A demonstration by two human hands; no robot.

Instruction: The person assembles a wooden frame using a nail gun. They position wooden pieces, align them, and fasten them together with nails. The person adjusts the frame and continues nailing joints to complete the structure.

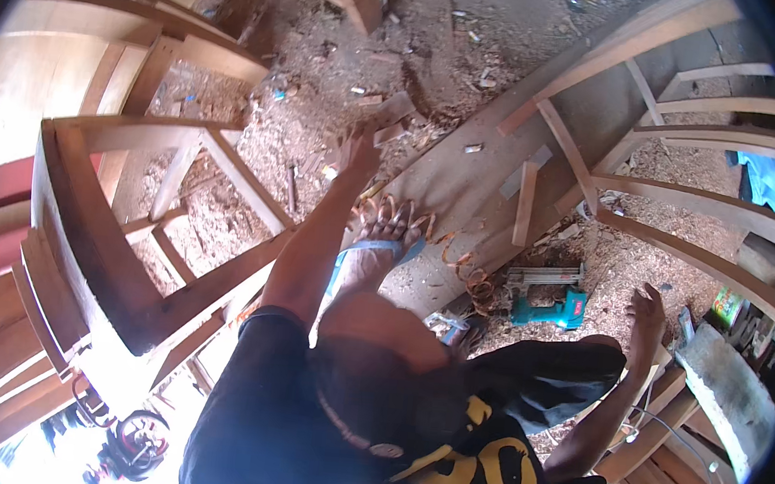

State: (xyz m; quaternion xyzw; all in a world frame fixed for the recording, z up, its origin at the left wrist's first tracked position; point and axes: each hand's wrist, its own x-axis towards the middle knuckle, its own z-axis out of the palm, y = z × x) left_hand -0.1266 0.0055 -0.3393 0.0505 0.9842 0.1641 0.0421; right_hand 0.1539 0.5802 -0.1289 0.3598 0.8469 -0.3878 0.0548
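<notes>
My left arm stretches forward over the floor, and my left hand is closed at the edge of a small piece of wood, its fingers partly blurred. My right hand is raised off to the right, fingers apart, with nothing in it. Between that hand and my foot lies a teal nail gun with a metal magazine, on the shavings. A coiled orange air hose runs from beside it toward my sandalled foot. Under the foot is a long, wide board.
A wooden frame with slanted braces stands close at left. Another slatted frame rests at right. Wood shavings and scraps litter the floor. A grey-white slab, lumber and a thin cable lie at lower right.
</notes>
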